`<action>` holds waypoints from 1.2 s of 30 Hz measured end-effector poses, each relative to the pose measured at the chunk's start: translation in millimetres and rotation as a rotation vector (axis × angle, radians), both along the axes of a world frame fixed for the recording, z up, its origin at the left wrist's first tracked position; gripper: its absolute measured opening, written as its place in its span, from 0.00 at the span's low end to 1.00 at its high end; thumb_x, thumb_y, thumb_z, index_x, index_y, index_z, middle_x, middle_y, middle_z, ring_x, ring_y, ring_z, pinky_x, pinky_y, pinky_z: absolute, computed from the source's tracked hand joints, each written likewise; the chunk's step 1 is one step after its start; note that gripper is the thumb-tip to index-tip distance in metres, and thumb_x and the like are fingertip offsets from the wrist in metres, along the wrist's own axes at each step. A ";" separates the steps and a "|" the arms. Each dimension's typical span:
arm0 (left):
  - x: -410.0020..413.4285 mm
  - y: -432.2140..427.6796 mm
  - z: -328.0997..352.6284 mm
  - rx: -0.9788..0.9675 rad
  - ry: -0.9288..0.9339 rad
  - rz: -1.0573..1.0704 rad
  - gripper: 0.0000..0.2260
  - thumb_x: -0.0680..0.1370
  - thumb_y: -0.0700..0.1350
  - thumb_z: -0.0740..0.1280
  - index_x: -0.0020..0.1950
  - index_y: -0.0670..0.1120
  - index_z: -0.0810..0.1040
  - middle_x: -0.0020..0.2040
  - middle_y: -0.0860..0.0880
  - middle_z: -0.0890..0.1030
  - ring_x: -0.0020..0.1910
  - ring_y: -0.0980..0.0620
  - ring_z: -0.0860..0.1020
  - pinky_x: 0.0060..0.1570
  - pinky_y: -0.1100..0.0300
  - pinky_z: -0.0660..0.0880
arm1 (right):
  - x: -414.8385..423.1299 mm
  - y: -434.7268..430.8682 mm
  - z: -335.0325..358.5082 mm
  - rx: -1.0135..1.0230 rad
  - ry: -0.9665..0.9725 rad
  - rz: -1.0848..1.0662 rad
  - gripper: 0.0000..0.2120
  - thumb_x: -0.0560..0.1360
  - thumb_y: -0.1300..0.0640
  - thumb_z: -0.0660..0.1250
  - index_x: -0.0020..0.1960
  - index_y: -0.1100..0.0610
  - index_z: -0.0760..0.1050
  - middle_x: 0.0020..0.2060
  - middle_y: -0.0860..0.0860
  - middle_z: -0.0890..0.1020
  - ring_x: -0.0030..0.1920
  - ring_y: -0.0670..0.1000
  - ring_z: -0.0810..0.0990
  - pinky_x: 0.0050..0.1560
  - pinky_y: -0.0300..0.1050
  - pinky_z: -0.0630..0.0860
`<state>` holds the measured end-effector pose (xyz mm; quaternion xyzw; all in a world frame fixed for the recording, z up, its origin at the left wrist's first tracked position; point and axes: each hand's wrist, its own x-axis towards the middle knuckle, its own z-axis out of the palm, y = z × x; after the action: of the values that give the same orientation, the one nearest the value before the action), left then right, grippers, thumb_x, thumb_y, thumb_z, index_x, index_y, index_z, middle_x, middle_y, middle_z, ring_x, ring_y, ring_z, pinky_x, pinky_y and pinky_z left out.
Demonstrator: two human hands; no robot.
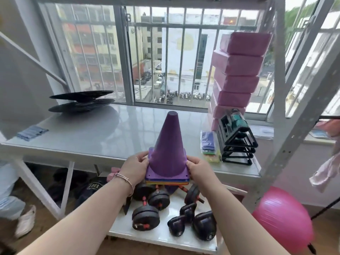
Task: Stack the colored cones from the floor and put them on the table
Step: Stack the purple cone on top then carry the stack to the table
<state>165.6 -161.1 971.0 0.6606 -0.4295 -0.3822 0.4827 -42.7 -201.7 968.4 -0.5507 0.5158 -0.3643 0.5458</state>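
A stack of cones (168, 150) with a purple cone on top is held upright in front of me, level with the front edge of the white table (88, 137). Orange, yellow and other coloured base plates show at the bottom of the stack. My left hand (135, 167) grips the stack's base on its left side, and my right hand (199, 171) grips it on the right. The base hangs just in front of and partly over the table's front edge; I cannot tell whether it touches the tabletop.
On the table: black discs (81, 103) at the back left, a blue cloth (32, 132) at the left, stacked pink blocks (237, 70), black triangular handles (237, 144) and small bags (208, 142) at the right. Dumbbells and kettlebells (184, 218) lie on the lower shelf. A pink ball (283, 218) sits on the floor.
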 end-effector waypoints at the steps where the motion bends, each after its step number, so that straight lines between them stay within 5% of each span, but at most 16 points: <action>1: 3.1 -6.6 -1.9 0.009 -0.011 -0.006 0.15 0.76 0.41 0.64 0.44 0.61 0.84 0.43 0.53 0.87 0.48 0.47 0.84 0.57 0.44 0.79 | 2.9 -6.5 -1.6 -0.002 0.021 0.001 0.14 0.76 0.60 0.60 0.46 0.52 0.85 0.45 0.61 0.86 0.38 0.51 0.78 0.42 0.49 0.73; 6: 19.4 -39.1 -6.3 0.035 0.024 -0.040 0.13 0.67 0.46 0.65 0.42 0.62 0.85 0.47 0.45 0.87 0.45 0.45 0.83 0.55 0.39 0.79 | 20.8 -34.9 -8.5 0.016 0.048 -0.071 0.14 0.75 0.61 0.63 0.37 0.53 0.85 0.42 0.61 0.86 0.39 0.52 0.80 0.41 0.49 0.75; 11: 42.4 -74.6 -16.3 0.038 0.079 -0.077 0.13 0.67 0.44 0.66 0.44 0.59 0.86 0.45 0.45 0.87 0.43 0.46 0.82 0.56 0.38 0.78 | 44.1 -60.3 -13.5 0.009 0.128 -0.196 0.12 0.74 0.58 0.64 0.38 0.49 0.85 0.42 0.56 0.87 0.47 0.57 0.84 0.54 0.58 0.80; 13: 52.7 -87.5 -16.5 0.056 0.077 -0.104 0.13 0.67 0.44 0.66 0.44 0.57 0.86 0.45 0.46 0.87 0.46 0.45 0.84 0.56 0.40 0.79 | 55.7 -69.0 -14.7 0.041 0.135 -0.230 0.13 0.72 0.59 0.63 0.38 0.50 0.86 0.42 0.58 0.87 0.41 0.55 0.82 0.47 0.53 0.80; 16: 66.0 -105.2 -14.8 0.062 0.055 -0.141 0.11 0.67 0.44 0.65 0.40 0.56 0.86 0.44 0.44 0.87 0.45 0.44 0.84 0.55 0.42 0.80 | 73.8 -86.6 -19.5 0.035 0.154 -0.277 0.13 0.65 0.62 0.62 0.45 0.61 0.82 0.32 0.58 0.82 0.36 0.51 0.72 0.38 0.46 0.68; 19: 82.1 -126.0 -17.9 0.063 0.010 -0.155 0.12 0.68 0.43 0.64 0.36 0.56 0.85 0.40 0.43 0.86 0.38 0.46 0.78 0.47 0.45 0.79 | 90.8 -103.8 -24.0 0.024 0.183 -0.330 0.15 0.61 0.61 0.62 0.40 0.67 0.82 0.29 0.54 0.71 0.35 0.51 0.66 0.37 0.47 0.62; 22: 96.3 -150.6 -24.0 0.077 -0.019 -0.188 0.12 0.66 0.43 0.63 0.41 0.54 0.86 0.41 0.44 0.86 0.37 0.47 0.78 0.48 0.43 0.80 | 104.6 -117.5 -25.7 0.003 0.209 -0.344 0.11 0.61 0.63 0.61 0.35 0.64 0.82 0.32 0.53 0.64 0.37 0.52 0.61 0.38 0.51 0.57; 26: 104.8 -181.6 -29.4 0.078 -0.001 -0.221 0.11 0.65 0.42 0.66 0.42 0.50 0.86 0.45 0.43 0.87 0.37 0.49 0.78 0.50 0.45 0.79 | 113.9 -141.8 -35.5 -0.003 0.230 -0.352 0.07 0.62 0.65 0.62 0.28 0.55 0.69 0.34 0.54 0.60 0.39 0.53 0.58 0.38 0.56 0.54; 29: 108.7 -209.6 -40.2 0.073 -0.015 -0.246 0.11 0.66 0.42 0.67 0.45 0.48 0.86 0.47 0.41 0.86 0.38 0.49 0.79 0.52 0.41 0.79 | 117.7 -165.6 -45.1 -0.002 0.279 -0.354 0.06 0.62 0.63 0.63 0.27 0.57 0.72 0.33 0.51 0.62 0.37 0.50 0.60 0.38 0.49 0.56; 33: 105.5 -241.1 -46.2 0.065 -0.095 -0.233 0.14 0.66 0.44 0.65 0.48 0.42 0.83 0.38 0.48 0.81 0.35 0.52 0.73 0.40 0.57 0.74 | 116.2 -204.2 -48.2 -0.076 0.339 -0.330 0.15 0.68 0.63 0.66 0.28 0.55 0.63 0.33 0.51 0.61 0.37 0.51 0.58 0.33 0.47 0.53; 36: 109.8 -270.0 -59.6 0.091 -0.157 -0.223 0.10 0.67 0.42 0.64 0.44 0.40 0.81 0.36 0.50 0.77 0.35 0.52 0.71 0.38 0.58 0.70 | 118.7 -228.9 -48.8 -0.072 0.383 -0.329 0.13 0.66 0.66 0.63 0.30 0.55 0.62 0.34 0.53 0.59 0.37 0.51 0.58 0.34 0.48 0.51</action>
<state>275.4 -431.1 911.4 0.6581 -0.5188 -0.3995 0.3717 76.0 -430.6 919.7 -0.5374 0.6791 -0.3556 0.3515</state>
